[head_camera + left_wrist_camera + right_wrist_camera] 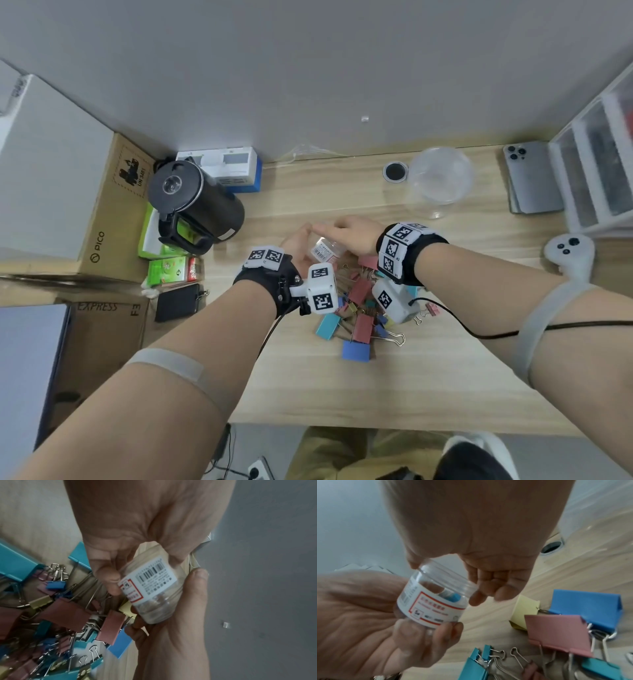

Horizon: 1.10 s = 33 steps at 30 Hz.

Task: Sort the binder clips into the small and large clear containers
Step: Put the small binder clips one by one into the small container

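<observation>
Holding the small jar (pixel 435 599) in its curled fingers, the left hand (pixel 298 246) keeps it tipped, with the open mouth pointing up and toward the right hand (pixel 352 233). The right hand sits just above that mouth, touching or almost touching the rim. Its fingers (pixel 489 582) are bent down loosely; I cannot tell if they pinch a clip. The jar's long side runs from the left palm up to the right fingers, so anything dropped must go straight into the mouth. The right hand is the nearer one to the opening.

The jar is clear plastic, round and smooth, with screw lines at the neck and a white paper label with a red box and a bar code. Something blue and white (pixel 452 597) shows through its wall, maybe a small clip inside.

The clips (pixel 359 308) lie in a heap on the counter (pixel 342 394), just behind both hands, close to the wrists. They are folded metal with thin silver wire handles. Big ones are blue, pink and teal; small ones are gold, dark blue and pink. A pale yellow clip (pixel 524 608) lies just beside the right fingers.

The big tub (pixel 438 181) is clear, round and wide. It stands well past the right hand, on the far side of the counter. It looks empty, though it is hard to be sure.

The counter is light wood with a smooth grain.
</observation>
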Each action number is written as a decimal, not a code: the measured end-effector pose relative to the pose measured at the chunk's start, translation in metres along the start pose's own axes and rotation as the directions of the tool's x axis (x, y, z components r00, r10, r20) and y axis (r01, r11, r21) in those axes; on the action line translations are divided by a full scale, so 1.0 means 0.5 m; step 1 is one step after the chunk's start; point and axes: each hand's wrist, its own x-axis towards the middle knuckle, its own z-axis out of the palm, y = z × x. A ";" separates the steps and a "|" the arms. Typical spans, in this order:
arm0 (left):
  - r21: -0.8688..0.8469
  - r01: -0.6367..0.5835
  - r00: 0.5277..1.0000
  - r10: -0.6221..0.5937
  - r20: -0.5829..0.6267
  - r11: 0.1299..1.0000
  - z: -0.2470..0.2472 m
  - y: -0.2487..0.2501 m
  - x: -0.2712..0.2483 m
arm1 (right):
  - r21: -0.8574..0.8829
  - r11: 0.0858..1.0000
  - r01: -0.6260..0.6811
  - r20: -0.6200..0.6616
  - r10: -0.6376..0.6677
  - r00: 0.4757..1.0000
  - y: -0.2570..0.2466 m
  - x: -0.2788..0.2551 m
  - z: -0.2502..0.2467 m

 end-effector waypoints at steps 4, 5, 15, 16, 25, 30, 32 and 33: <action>-0.012 0.026 0.999 -0.026 0.035 1.000 -0.026 -0.024 -0.016 | 0.143 0.988 0.061 0.041 -0.068 0.997 0.005 -0.036 -0.002; -0.026 0.026 0.999 -0.026 0.029 0.999 -0.034 -0.031 -0.031 | 0.156 0.985 0.075 0.035 -0.081 0.996 0.010 -0.045 -0.004; -0.073 -0.010 0.971 0.027 0.236 0.997 -0.037 -0.078 -0.082 | 0.232 0.962 0.141 0.032 -0.152 0.988 0.046 -0.104 0.021; -0.068 -0.014 0.968 0.031 0.250 0.998 -0.032 -0.085 -0.085 | 0.255 0.957 0.139 0.047 -0.156 0.987 0.048 -0.111 0.025; 0.025 0.034 0.937 -0.040 0.346 0.999 -0.028 -0.120 -0.092 | 0.052 0.999 0.010 0.035 -0.012 0.999 0.119 -0.158 0.011; 0.031 0.054 0.942 -0.061 0.330 0.998 -0.026 -0.143 -0.081 | -0.052 0.992 -0.113 -0.242 0.097 0.966 0.198 -0.190 -0.012; 0.022 0.055 0.948 -0.060 0.313 0.998 -0.022 -0.146 -0.075 | -0.141 0.962 -0.233 -0.304 0.182 0.935 0.231 -0.200 -0.018; 0.025 0.051 0.953 -0.056 0.298 0.998 -0.021 -0.147 -0.069 | -0.179 0.941 -0.289 -0.298 0.228 0.927 0.242 -0.204 -0.017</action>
